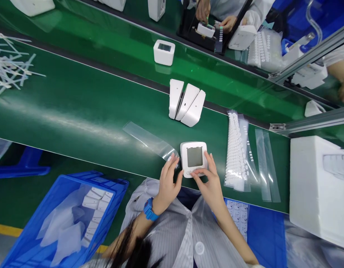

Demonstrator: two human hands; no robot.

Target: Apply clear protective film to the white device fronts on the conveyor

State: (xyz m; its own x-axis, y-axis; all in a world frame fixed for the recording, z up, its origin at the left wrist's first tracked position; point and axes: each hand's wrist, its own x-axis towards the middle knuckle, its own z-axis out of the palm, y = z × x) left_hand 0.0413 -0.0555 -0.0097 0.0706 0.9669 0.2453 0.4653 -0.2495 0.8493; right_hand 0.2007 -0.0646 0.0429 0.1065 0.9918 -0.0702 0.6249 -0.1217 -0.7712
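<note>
A white device (194, 156) with a grey screen lies face up near the front edge of the green table (76, 111). My right hand (208, 178) is at its lower right corner, thumb and index finger pressed together over the buttons; whatever sits between them is too small to name. On the left, my left hand (170, 180) has its fingers apart, with the thumb beside the device's lower left corner and the fingertips by the end of a clear plastic strip (149, 139). Several white housings (187, 102) stand together behind the device.
White parts on clear sheets (236, 152) and clear strips (265, 163) lie to the right, before a white foam box (306, 186). A white device (164, 53) sits on the far belt. Thin strips (9, 61) pile at far left; a blue crate (57, 178) stands below. Co-worker's hands are beyond.
</note>
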